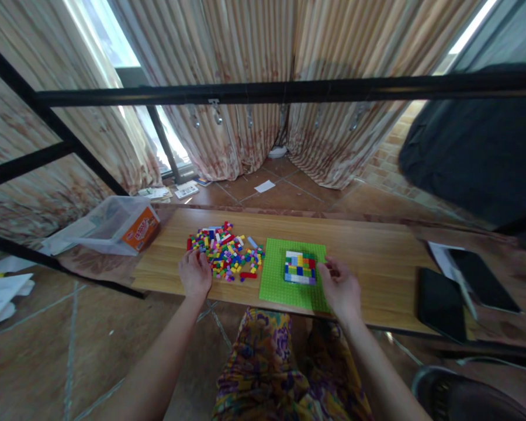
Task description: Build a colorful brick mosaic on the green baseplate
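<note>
"Many small bricks (228, 252) lie loose on our desk (377, 251); where are our hands?"

"Our left hand (195, 273) is at the near left edge of that pile, fingers bent down over it. We can't tell whether its grip has a brick."

"And our right hand (342, 285)?"

"We see it over the right edge of the green baseplate (272, 278), fingers curled, close beside the patchwork of bricks (300, 269). We can't tell whether that grip is empty either."

"Where does our patchwork sit?"

"On the baseplate, right of the loose pile: white, blue, yellow, green and red pieces packed into a squarish block, with a purple one at its near right corner."

"What else do we have around?"

"By the desk's left end, a clear plastic bin (107, 225) with an orange label (141, 230). Toward the right end, a flat black case (440, 304), a pale pen (466, 294) and a dark phone (484, 280)."
</note>
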### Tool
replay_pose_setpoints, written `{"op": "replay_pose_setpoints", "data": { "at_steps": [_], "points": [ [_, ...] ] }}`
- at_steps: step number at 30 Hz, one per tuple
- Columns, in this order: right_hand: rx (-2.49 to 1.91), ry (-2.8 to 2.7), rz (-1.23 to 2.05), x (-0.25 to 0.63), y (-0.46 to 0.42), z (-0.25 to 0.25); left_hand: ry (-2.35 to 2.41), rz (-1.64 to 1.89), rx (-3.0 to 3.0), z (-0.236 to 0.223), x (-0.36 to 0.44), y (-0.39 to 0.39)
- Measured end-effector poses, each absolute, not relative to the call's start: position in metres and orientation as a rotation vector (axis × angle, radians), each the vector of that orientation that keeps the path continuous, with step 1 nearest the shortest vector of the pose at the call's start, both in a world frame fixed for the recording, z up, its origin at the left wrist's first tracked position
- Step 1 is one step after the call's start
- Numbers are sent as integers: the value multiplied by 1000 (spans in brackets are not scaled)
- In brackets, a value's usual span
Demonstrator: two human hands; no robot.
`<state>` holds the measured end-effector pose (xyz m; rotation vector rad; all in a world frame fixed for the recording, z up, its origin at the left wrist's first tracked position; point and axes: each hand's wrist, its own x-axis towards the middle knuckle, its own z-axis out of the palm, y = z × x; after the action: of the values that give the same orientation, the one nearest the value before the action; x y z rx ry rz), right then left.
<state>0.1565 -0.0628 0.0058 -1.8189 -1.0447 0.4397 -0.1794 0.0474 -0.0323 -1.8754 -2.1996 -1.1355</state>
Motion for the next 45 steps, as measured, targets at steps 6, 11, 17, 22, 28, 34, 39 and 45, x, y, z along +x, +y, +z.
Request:
{"op": "replay_pose_setpoints", "data": {
  "at_steps": [6,11,17,22,28,34,39,45],
  "points": [
    [-1588,-1609,315,88,-96,-5,-2234,-1089,-1877,-31,-179,46],
    [-1582,-1838,247,74,-99,-24,-2220,-1095,-1882,-32,-178,45],
    [-1567,-1911,152,91,-99,-35,-2209,-1096,-1902,-33,-178,42],
    [-1543,-1908,107,102,-97,-37,-2218,-1113,-1888,-34,-176,41],
    [-1505,-1881,144,87,-81,-27,-2221,-1136,-1874,-35,-175,41],
    [-1498,-1886,180,59,-51,-9,-2215,-1151,-1876,-34,-175,41],
    [-1617,-1868,166,50,-20,-2,-2211,-1154,-1873,-33,-174,40],
    [-1746,-1912,209,44,4,-5,-2231,-1165,-1847,-35,-172,39]
  ]
}}
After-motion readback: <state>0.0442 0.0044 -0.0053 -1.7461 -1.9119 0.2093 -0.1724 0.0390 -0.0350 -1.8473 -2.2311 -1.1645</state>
